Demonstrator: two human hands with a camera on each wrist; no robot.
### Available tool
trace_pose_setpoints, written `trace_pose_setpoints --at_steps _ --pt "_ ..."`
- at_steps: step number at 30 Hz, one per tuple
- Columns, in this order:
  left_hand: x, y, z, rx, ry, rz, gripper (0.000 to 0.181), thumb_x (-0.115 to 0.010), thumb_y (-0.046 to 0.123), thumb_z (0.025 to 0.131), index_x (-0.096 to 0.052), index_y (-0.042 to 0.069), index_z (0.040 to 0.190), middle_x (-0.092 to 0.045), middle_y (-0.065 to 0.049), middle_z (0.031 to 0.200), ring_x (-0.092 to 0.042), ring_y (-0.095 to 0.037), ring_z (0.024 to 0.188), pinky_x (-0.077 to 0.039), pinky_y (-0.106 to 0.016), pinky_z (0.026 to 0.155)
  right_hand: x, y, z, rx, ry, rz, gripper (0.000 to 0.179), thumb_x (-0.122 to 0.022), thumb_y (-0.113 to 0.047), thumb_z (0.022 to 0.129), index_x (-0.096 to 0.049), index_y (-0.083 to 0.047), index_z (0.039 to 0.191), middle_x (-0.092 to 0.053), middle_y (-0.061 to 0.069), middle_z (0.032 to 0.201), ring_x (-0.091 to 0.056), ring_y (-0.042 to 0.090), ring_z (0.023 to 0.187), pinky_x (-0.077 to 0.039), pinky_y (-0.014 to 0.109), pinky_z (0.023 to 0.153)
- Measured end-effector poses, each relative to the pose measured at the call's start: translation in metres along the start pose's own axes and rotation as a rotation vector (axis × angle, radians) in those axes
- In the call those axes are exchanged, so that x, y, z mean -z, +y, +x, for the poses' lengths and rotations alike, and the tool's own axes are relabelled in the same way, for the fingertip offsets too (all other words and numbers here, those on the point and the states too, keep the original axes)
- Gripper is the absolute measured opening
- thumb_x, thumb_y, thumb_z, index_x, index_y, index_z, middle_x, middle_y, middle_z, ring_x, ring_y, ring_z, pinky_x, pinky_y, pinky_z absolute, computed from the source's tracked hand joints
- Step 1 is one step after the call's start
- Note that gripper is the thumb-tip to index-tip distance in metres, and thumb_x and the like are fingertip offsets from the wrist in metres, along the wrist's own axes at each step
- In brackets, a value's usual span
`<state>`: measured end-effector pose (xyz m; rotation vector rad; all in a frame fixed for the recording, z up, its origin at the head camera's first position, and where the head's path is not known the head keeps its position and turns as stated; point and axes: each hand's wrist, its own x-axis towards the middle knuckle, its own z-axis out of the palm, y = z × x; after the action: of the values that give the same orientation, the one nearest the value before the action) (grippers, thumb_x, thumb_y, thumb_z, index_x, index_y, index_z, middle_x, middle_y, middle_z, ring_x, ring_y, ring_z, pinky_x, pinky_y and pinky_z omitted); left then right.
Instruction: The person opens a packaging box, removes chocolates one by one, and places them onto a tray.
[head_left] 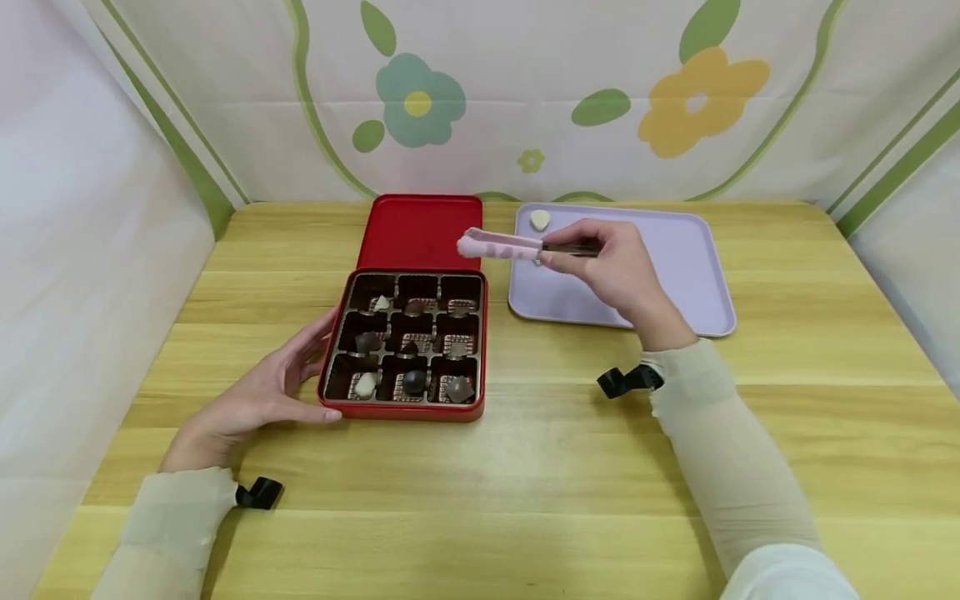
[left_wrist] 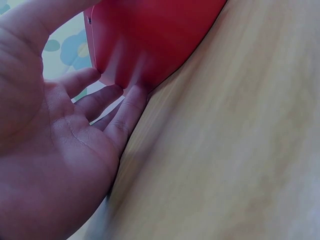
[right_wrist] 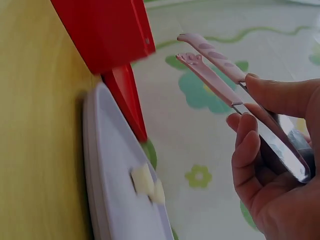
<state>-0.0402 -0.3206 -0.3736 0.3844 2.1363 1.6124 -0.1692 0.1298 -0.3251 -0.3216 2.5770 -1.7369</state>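
Note:
My right hand (head_left: 611,258) grips metal tongs (head_left: 501,245) with pink paw-shaped ends, held above the gap between a red tin (head_left: 480,410) and a lavender tray (head_left: 697,275). In the right wrist view the tongs' ends stand apart with nothing between them. The tin holds a brown divided insert with dark chocolates (head_left: 414,382) and white chocolates (head_left: 365,384) in its compartments. Straight fingers of my left hand (head_left: 270,387) touch the tin's left side, its thumb at the front left corner. On the tray lies a white chocolate (head_left: 540,219); another is mostly hidden behind the tongs.
The tin's red lid (head_left: 422,229) lies open behind it. All stands on a wooden table (head_left: 525,483), with a flower-printed cloth (head_left: 487,50) rising at its back edge. A black wrist mount (head_left: 258,493) sticks out from the left sleeve, another (head_left: 626,382) from the right.

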Motion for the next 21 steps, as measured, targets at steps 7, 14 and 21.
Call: trace_pose_setpoints --at_steps 7,14,21 --pt "-0.002 -0.001 0.002 0.008 0.012 -0.001 0.126 -0.087 -0.007 0.084 -0.011 0.037 0.174 -0.014 -0.001 0.182 -0.040 -0.005 0.150 -0.046 -0.015 0.111 -0.028 -0.018 -0.004 0.071 -0.085 0.021 0.022 -0.090 -0.015 0.089 -0.085 -0.009 0.110 -0.080 0.012 0.110 -0.074 0.016 0.088 -0.060 0.022 0.075" --pt "-0.005 0.000 0.005 0.015 0.015 -0.009 0.125 -0.087 -0.006 0.083 -0.013 0.038 0.174 -0.016 0.000 0.181 -0.042 -0.009 0.149 -0.048 -0.017 0.110 -0.044 -0.027 -0.004 0.190 -0.116 -0.025 0.023 -0.089 -0.013 0.089 -0.085 -0.011 0.111 -0.080 0.011 0.105 -0.070 0.018 0.096 -0.055 0.028 0.085" --pt "-0.004 0.000 0.006 0.002 0.009 -0.005 0.124 -0.087 -0.005 0.085 -0.012 0.036 0.174 -0.015 -0.003 0.182 -0.043 -0.009 0.149 -0.048 -0.017 0.110 -0.054 -0.027 -0.003 0.278 -0.133 -0.039 0.023 -0.089 -0.011 0.088 -0.085 -0.009 0.110 -0.083 0.011 0.107 -0.073 0.023 0.101 -0.056 0.037 0.090"
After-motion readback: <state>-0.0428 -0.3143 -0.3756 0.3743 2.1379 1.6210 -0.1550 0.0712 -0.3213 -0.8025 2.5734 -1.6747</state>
